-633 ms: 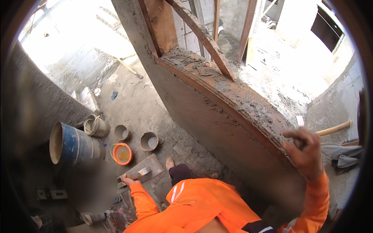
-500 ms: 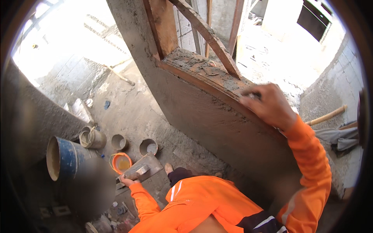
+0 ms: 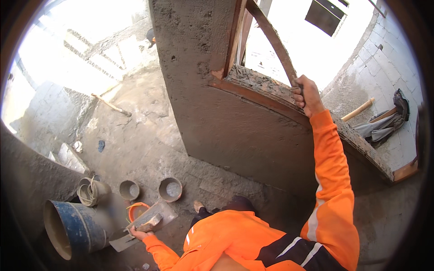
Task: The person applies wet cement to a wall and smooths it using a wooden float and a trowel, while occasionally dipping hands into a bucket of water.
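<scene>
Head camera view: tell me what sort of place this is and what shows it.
Probably a building site: there is a rough grey cement-coated wall, a mortar-smeared reddish-brown wooden frame set in it, and a flat, rectangular grey trowel in the person's left hand.

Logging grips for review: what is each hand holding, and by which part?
The right hand grips the slanted wooden strip at its lower end. The left hand holds the flat float at its near end, handle or blade unclear.
</scene>
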The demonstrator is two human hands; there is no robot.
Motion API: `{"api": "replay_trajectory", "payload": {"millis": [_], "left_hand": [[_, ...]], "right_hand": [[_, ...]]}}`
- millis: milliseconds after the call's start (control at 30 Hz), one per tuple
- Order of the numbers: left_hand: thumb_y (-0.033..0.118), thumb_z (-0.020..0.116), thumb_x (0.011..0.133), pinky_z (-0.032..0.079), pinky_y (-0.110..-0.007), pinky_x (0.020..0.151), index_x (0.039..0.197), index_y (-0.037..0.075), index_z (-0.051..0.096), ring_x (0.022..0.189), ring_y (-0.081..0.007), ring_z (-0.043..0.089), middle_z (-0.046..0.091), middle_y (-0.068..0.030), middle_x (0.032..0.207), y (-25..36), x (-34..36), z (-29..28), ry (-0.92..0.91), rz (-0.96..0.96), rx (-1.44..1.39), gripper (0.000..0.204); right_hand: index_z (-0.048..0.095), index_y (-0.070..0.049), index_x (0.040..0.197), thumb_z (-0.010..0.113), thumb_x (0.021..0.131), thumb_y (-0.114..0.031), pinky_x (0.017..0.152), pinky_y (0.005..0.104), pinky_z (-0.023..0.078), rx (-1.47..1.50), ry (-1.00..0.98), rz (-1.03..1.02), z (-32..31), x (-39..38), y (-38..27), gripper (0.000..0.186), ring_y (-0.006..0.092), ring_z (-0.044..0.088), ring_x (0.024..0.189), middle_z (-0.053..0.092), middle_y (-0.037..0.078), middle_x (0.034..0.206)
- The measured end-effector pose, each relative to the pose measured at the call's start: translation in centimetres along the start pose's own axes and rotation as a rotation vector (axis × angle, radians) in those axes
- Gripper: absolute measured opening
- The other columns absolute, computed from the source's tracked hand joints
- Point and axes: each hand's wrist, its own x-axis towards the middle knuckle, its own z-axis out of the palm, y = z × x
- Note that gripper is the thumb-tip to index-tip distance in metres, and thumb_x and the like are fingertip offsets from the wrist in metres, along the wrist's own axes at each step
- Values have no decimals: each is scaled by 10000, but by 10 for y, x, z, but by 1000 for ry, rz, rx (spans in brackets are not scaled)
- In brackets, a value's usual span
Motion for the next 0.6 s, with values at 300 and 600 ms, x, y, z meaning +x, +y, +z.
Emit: {"api": "replay_trajectory", "payload": {"millis": [300,600], "left_hand": [[380,522,759,452,-366,747,981,86,483,843,-239,506,486,-76,979,-21,114,-70,-78,-119,-21,370],[379,514,766,452,-363,688,890,103,469,756,-219,512,500,-64,884,-19,94,-88,-48,-67,-101,305]], "right_hand": [[567,10,876,628,807,-236,347,251,345,-66,-60,40,64,21,-18,262,101,444,418,496,3,585],[609,118,857,722,624,-316,708,363,503,-1095,-41,-174,136,68,-47,505,301,633,768,634,223,796]]}}
